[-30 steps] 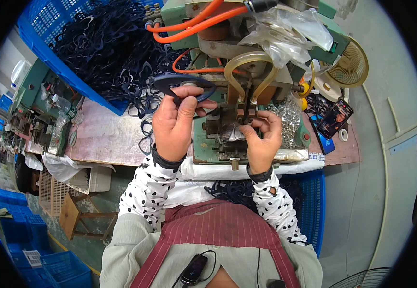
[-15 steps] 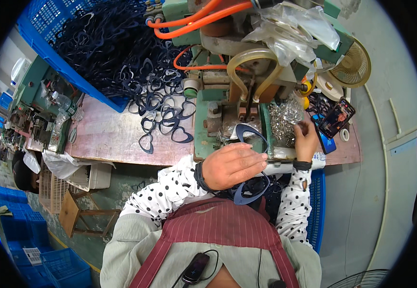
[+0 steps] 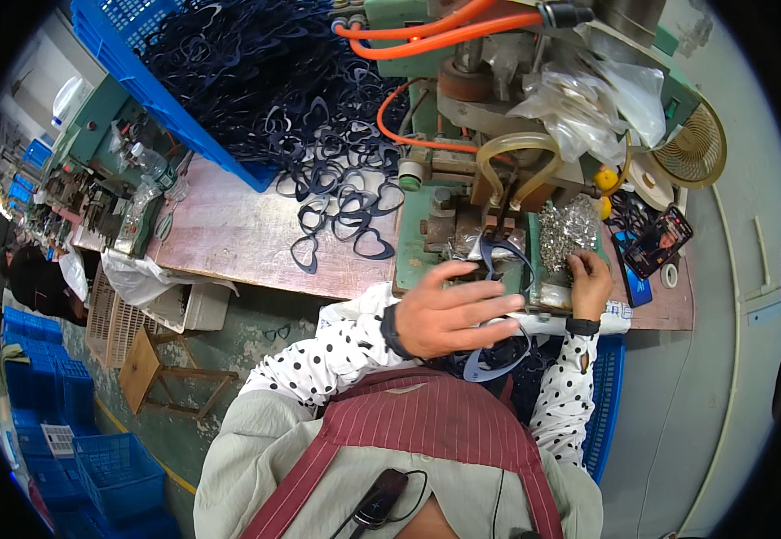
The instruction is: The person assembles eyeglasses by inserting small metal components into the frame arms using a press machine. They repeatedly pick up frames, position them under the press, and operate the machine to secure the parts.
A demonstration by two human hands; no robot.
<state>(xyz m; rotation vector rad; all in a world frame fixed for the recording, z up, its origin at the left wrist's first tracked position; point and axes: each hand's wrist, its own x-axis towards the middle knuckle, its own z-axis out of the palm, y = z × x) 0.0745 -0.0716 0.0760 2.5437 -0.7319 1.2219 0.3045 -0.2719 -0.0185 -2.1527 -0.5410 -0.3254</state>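
My left hand [image 3: 449, 314] is in front of my chest, holding a dark blue heart-shaped glasses frame [image 3: 498, 359]. One loop of the frame sticks up above my fingers and the other hangs below them. My right hand [image 3: 590, 280] rests at the right of the green machine [image 3: 426, 225], fingers bent into a pile of small silver metal parts [image 3: 565, 229]. I cannot see what those fingertips pinch. More loose dark blue heart frames [image 3: 341, 211] lie on the worn tabletop to the left of the machine.
A blue crate [image 3: 193, 135] heaped with dark frames stands at the back left. Orange hoses [image 3: 444, 36] and clear plastic bags top the machine. A phone [image 3: 655, 242] and tape rolls lie at the right. Another blue crate [image 3: 606, 404] sits by my right side, and stacked blue crates stand on the floor at the left.
My left hand has come down from the machine to my chest with a frame. My right hand has moved right, from the machine's jaws to the pile of metal parts.
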